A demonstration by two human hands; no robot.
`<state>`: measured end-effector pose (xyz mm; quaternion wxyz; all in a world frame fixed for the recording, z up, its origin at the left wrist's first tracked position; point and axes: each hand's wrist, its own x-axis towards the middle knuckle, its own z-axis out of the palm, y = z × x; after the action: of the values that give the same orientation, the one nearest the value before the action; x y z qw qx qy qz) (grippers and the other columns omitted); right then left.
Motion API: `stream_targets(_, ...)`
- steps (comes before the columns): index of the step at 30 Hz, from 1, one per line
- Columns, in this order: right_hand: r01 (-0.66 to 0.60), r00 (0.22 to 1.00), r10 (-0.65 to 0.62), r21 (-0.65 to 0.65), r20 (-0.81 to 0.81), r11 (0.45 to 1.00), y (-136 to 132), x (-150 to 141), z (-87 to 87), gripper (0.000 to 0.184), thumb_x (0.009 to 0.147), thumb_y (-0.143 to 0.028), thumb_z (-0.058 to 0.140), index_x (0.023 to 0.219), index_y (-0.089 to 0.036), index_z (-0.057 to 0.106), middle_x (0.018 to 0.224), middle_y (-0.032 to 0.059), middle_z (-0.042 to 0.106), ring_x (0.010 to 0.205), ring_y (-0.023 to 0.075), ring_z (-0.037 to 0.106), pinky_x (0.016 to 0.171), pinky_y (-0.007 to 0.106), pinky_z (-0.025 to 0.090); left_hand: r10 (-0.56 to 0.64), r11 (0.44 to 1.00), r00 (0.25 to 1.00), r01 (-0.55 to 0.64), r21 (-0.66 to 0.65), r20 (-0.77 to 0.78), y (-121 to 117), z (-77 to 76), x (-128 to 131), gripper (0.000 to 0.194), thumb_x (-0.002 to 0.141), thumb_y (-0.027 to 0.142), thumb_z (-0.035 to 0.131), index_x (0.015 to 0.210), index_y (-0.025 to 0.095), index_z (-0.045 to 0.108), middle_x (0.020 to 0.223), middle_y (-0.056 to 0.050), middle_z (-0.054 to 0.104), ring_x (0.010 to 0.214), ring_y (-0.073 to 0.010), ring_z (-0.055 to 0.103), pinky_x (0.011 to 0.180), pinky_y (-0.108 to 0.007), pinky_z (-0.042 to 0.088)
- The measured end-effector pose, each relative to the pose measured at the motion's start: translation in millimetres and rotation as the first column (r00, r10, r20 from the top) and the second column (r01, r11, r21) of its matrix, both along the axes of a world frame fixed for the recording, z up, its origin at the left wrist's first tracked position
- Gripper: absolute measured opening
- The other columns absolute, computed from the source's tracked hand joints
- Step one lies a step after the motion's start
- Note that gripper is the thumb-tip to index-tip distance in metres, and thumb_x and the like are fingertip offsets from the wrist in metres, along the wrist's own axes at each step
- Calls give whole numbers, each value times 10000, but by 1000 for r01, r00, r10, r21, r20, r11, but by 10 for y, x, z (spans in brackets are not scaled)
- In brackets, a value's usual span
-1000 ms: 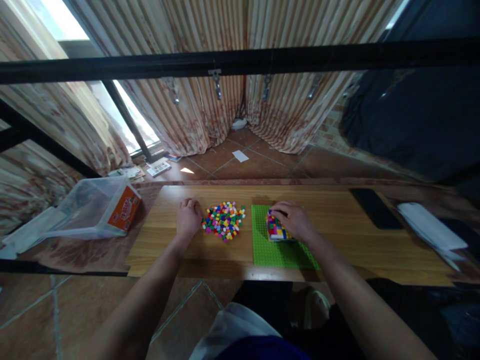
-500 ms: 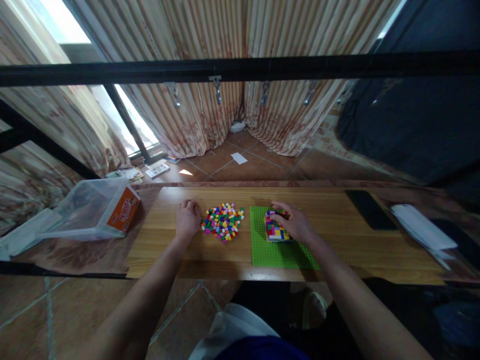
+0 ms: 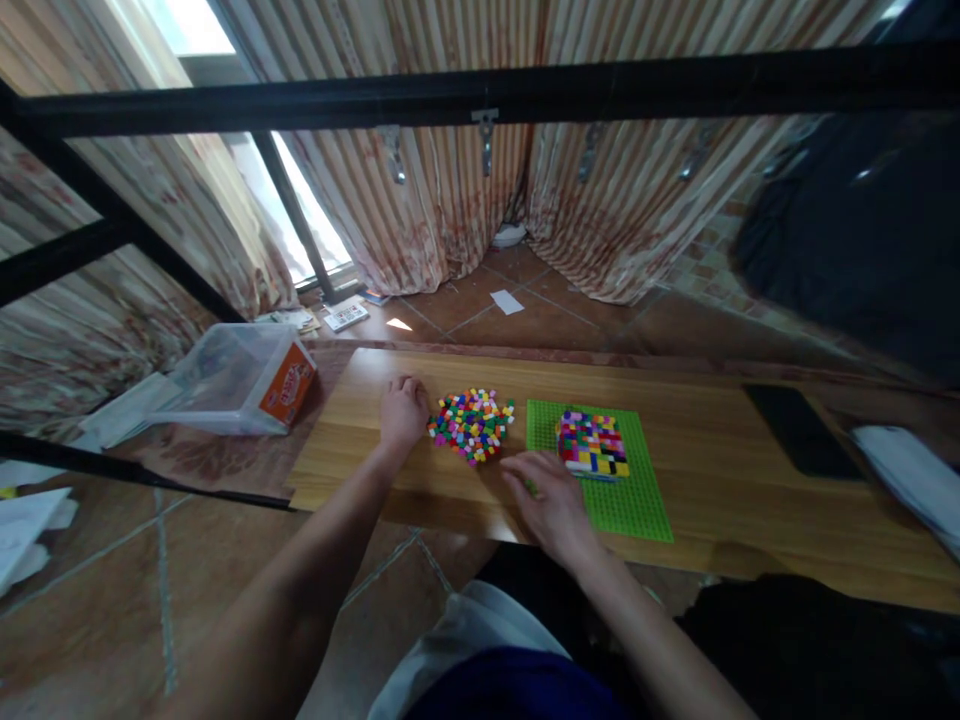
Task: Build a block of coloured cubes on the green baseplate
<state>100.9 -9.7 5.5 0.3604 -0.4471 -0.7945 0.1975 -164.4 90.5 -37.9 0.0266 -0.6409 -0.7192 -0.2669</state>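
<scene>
My left hand (image 3: 405, 410) rests on the table just left of a loose pile of small multicoloured building bricks (image 3: 472, 425). Its fingers are curled in; anything under them is hidden. My right hand (image 3: 551, 500) is low over the left edge of a green studded baseplate (image 3: 645, 500), near the pile's lower right side. A gap shows between its thumb and bent fingers, with a bit of green visible through it; I see no brick in it. On the baseplate stands a squarish block built of many coloured bricks (image 3: 592, 442), with an uneven top.
The wooden table (image 3: 705, 480) has a dark flat phone-like slab (image 3: 802, 430) at its right. A clear plastic box (image 3: 232, 380) with an orange label lies left of the table. A black metal bar (image 3: 420, 100) crosses above, before striped curtains (image 3: 450, 210).
My right hand has left the built block and moved left and toward me, uncovering the block. My left hand stays beside the pile. The whole view has shifted and tilted.
</scene>
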Motion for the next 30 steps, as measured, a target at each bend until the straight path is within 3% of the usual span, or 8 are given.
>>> stream_targets(4,20,993,-12,-72,116,997,32,-283,-229,196,932,-217,527,1000,-258,706,935,39,703,896,208,610,812,334,463,-4,1000,1000,4,6,5,-4,11,3,262,874,147,414,912,180,671,1025,-121,642,1047,-269,543,968,-401,445)
stream_targets(7,57,974,-40,-70,222,996,123,-354,-292,190,923,-221,538,999,-259,707,951,46,685,915,217,590,817,334,444,-3,1000,1000,3,-9,11,-4,18,3,264,869,141,415,910,186,672,1015,-116,644,1045,-274,542,964,-412,446)
stream_targets(19,20,904,-11,-17,428,1000,155,-358,-284,157,951,-188,504,946,-202,661,941,57,654,899,215,554,774,323,383,-4,1000,1000,4,-11,5,-10,36,11,257,858,132,413,915,184,658,1038,-121,639,1049,-267,546,963,-410,445)
stream_targets(30,-11,857,3,13,515,1000,19,-328,-193,122,935,-169,525,911,-185,644,946,83,632,893,236,532,766,348,393,-7,1000,1000,7,-5,-18,-5,11,-12,261,860,151,422,950,182,665,1056,-124,646,1049,-278,561,951,-412,451)
